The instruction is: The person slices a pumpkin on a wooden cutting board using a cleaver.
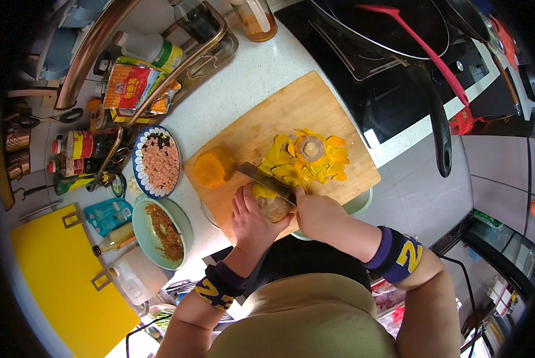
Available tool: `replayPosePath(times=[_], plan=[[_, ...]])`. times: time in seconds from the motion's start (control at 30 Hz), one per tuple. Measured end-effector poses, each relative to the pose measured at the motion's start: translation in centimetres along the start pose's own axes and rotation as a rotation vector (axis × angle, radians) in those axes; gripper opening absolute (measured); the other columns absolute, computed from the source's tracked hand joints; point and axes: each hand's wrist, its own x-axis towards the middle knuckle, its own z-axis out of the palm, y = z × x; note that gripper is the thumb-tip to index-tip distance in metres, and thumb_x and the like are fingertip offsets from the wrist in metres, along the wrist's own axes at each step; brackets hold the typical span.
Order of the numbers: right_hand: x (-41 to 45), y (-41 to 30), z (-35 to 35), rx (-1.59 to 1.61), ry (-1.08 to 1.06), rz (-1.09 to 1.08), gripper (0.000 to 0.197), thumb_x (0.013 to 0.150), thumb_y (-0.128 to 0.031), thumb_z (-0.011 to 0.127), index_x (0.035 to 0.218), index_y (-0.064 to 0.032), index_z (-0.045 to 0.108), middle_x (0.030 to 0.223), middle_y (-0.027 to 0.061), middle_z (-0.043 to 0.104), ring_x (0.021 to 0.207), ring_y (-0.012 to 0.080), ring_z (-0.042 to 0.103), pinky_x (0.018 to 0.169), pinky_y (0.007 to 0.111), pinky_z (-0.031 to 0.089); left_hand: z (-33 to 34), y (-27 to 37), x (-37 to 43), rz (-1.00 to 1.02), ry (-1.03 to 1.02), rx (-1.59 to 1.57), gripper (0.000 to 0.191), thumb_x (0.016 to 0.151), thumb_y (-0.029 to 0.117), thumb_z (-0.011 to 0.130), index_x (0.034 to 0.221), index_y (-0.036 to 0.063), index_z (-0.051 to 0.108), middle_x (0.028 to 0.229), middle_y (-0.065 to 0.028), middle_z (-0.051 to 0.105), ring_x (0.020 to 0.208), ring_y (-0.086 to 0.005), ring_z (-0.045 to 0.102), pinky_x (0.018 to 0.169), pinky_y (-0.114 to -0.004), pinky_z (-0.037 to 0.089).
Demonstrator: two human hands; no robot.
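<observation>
On a wooden cutting board (290, 103), my left hand (252, 219) steadies a partly peeled, round pumpkin piece (274, 210) near the board's front edge. The handle of a kitchen knife is in my right hand (319, 215); its wide dark blade (267, 181) lies against the yellow top of that piece. Yellow-orange peelings (334, 165) are heaped behind and to the right of the blade, around a stem end (311, 148). A peeled orange pumpkin chunk (211, 169) sits at the board's left.
Left of the board stand a patterned plate (137, 168) of minced meat and dark bits and a green bowl (184, 223) with brown filling. A rack (205, 67) holds bottles and packets. At the upper right, a wok (384, 31) with a red utensil (428, 53) rests on the black cooktop (370, 107).
</observation>
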Motion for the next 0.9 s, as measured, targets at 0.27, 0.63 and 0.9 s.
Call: replayPosePath(times=[0.27,0.63,0.9], plan=[[-0.6,3.3,-0.6,0.175,0.103,-0.053,0.036,0.090,-0.013,0.055,0.120,0.0053,0.052,0.094,0.0274,0.069,0.088,0.0450,0.067,0.077,0.052,0.053,-1.2,0.0,-0.5,-0.015,-0.086,-0.056,0.114,0.055,0.038,0.093,0.142,0.0004,0.031,0.136,-0.0235,0.044,0.123,-0.0416,0.052,0.100,-0.047,0.050],[-5.0,2.5,4.5,0.029,0.136,-0.231,0.063,0.087,-0.017,0.063,0.144,-0.0064,0.040,0.066,0.0187,0.064,0.061,0.0406,0.066,0.057,0.051,0.053,-0.3,-3.6,-4.1,0.129,-0.075,0.073,0.107,0.057,0.041,0.090,0.141,0.0002,0.037,0.137,-0.0228,0.044,0.124,-0.0417,0.050,0.096,-0.047,0.053],[-5.3,3.3,5.6,-0.127,0.177,-0.210,0.068,0.088,-0.021,0.064,0.148,-0.0035,0.038,0.060,0.0150,0.062,0.053,0.0361,0.064,0.051,0.048,0.051,-1.6,-2.3,-3.0,0.101,-0.093,-0.043,0.109,0.061,0.046,0.088,0.142,-0.0068,0.037,0.136,-0.0256,0.043,0.127,-0.0435,0.046,0.100,-0.048,0.050]])
